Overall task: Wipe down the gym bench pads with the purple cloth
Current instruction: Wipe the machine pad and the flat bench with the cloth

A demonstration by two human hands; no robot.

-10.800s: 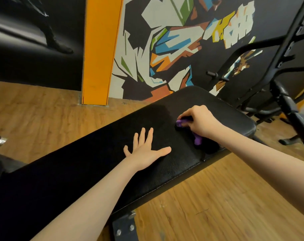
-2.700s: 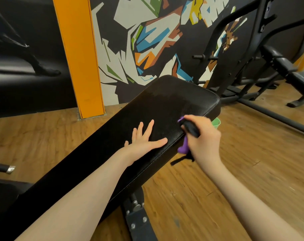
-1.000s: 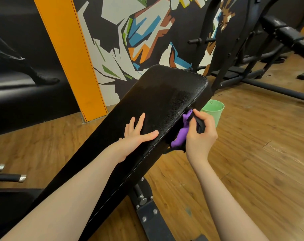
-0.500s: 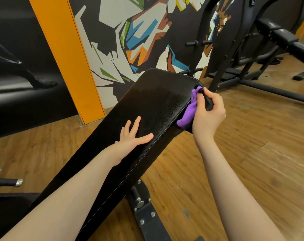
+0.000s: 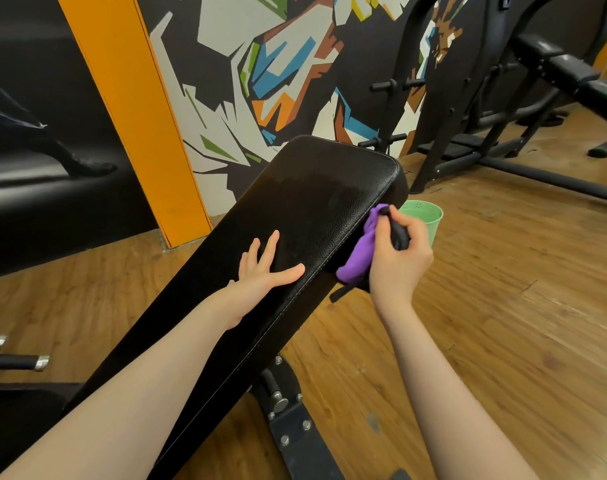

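Right hand (image 5: pixel 397 261): fingers curled round the purple cloth (image 5: pixel 359 252), bunched, and pressing it against the right side edge of the bench pad (image 5: pixel 316 202), below the stitched seam. A dark part of the bundle shows between the fingers; cannot tell what it is. A dark strip hangs from under the cloth.

Left hand (image 5: pixel 264 271): flat on the pad's top face, fingers straight and spread, thumb pointing toward the right seam, holding nothing.

Edges: the pad is tilted, its far end raised, rounded corner just above the cloth. The right seam runs from that corner down past the left thumb. Beneath the near part of the pad, the bolted metal frame (image 5: pixel 288 414) stands on the wooden floor (image 5: pixel 503 306).

Room: bare floor lies to the right of the right forearm. A green bucket (image 5: pixel 425 216) stands just behind the right hand. Black machine frames (image 5: pixel 468 133) stand farther right and back. The mural wall (image 5: pixel 278 64) and an orange pillar (image 5: pixel 135 116) lie behind the pad.

Change from half a second earlier: the right hand and cloth sit lower along the side edge, away from the far corner; bucket now visible. Left hand unchanged in place.
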